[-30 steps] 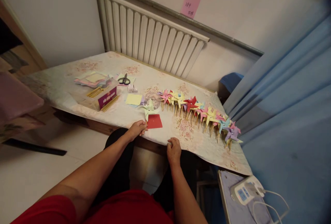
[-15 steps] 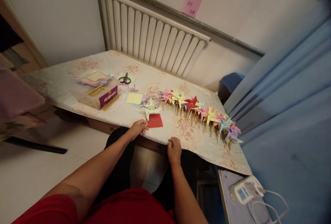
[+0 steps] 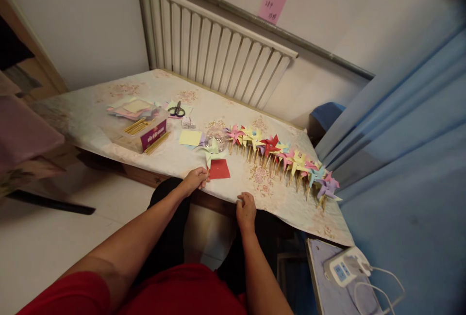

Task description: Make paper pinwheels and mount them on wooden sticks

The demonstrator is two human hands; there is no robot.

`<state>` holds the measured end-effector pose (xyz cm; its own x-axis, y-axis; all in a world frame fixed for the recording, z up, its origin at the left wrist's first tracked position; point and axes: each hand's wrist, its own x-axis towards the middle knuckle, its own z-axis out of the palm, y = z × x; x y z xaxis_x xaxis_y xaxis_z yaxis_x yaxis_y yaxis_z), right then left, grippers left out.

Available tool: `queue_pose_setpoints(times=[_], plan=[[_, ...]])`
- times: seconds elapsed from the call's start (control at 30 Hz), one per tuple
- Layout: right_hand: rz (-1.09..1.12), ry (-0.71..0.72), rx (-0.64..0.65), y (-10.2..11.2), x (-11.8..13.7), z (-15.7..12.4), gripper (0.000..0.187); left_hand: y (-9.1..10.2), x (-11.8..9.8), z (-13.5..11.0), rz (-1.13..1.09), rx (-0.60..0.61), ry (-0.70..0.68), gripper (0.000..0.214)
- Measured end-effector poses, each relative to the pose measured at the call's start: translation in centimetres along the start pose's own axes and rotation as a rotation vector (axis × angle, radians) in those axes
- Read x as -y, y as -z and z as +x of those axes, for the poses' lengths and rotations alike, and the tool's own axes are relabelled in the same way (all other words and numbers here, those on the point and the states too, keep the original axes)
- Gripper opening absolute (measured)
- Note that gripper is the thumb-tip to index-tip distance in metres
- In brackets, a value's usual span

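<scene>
Presently, through the head camera, I find the left hand (image 3: 194,180) at the near edge of the table (image 3: 225,191), its fingers closed around the lower stick of a pale green pinwheel (image 3: 211,152). From this hand, the pinwheel's head lies forward and slightly to the right, and the stick, which is its long axis, points away from the body with a small lean rightward. For me, this direction is the relation that matters most. A red paper square (image 3: 221,170) lies flat on the table just beside these fingers, on their right, and the pinwheel's lower blade seems to come over its corner. The right hand (image 3: 246,208) rests by the table edge, well apart from the pinwheel, with its fingers curled; whether something small is inside, I cannot tell. So the left hand is the nearer one, both to the pinwheel and to the red paper square.
</scene>
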<state>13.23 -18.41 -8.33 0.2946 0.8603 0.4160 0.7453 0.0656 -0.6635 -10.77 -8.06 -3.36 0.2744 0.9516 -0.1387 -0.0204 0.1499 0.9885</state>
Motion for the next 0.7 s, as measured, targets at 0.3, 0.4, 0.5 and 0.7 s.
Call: queue_pose_setpoints(times=[0.3,0.4,0.5,0.7], plan=[[0.013,-0.028,0.008,-0.05,-0.05,0.02,0.022,-0.02,-0.20,-0.05,-0.001,-0.003,0.005,0.023],[0.017,-0.022,0.004,0.01,0.02,0.04,0.022,-0.04,-0.19,-0.06,-0.002,-0.004,0.006,0.024],[0.016,-0.024,0.014,0.12,0.13,0.06,0.023,-0.09,-0.31,-0.13,-0.010,-0.004,0.006,0.025],[0.011,-0.037,0.017,0.15,0.21,0.07,0.023,-0.16,-0.56,-0.25,-0.015,-0.006,0.008,0.025]])
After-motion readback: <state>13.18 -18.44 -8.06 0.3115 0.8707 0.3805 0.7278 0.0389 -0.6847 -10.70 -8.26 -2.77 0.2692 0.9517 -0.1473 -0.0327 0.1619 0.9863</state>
